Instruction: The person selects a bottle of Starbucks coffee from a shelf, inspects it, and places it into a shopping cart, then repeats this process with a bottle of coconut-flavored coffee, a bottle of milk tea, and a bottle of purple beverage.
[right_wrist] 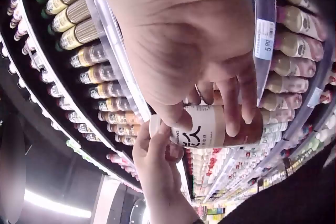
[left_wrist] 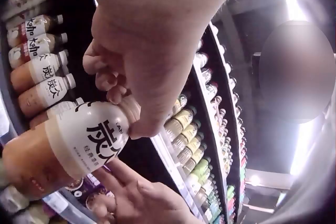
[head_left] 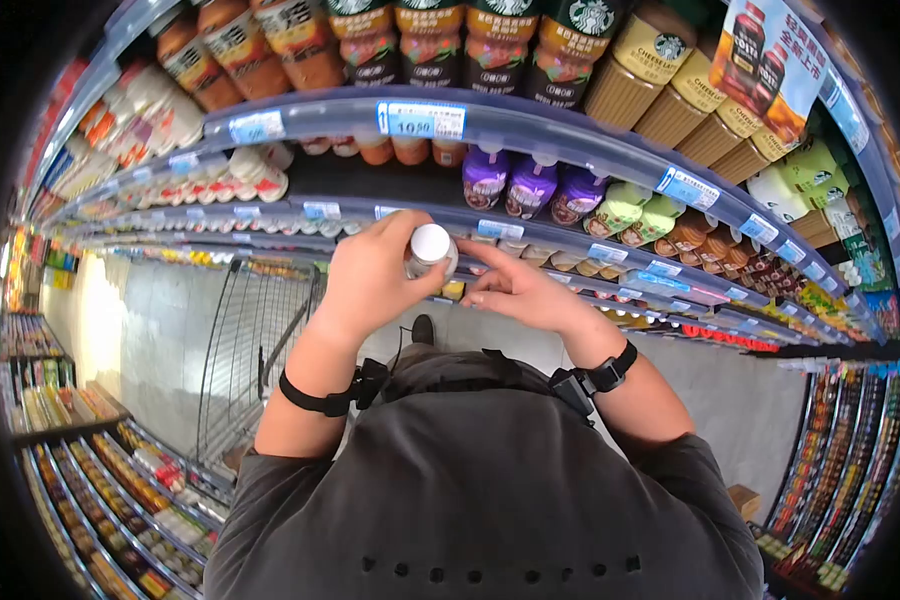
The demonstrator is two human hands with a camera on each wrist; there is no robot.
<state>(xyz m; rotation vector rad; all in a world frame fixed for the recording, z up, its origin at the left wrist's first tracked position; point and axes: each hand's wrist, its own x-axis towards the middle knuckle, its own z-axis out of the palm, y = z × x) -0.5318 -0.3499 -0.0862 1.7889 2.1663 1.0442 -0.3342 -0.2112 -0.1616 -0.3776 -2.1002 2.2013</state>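
A plastic bottle of orange-brown drink with a cream label and large dark characters is in front of me. My left hand grips it round the neck, just below its white cap. From the other side, my right hand comes up to the bottle with fingers stretched and relaxed. In the right wrist view, the right hand's fingers lie across the labelled bottle. Similar bottles stand on the shelf beyond the left hand, in the left wrist view.
Curved shelf edges with price tags run across just ahead. Purple bottles and brown coffee bottles line the shelves. A wire shopping cart stands at my left on the grey floor. More stocked shelving is behind at right.
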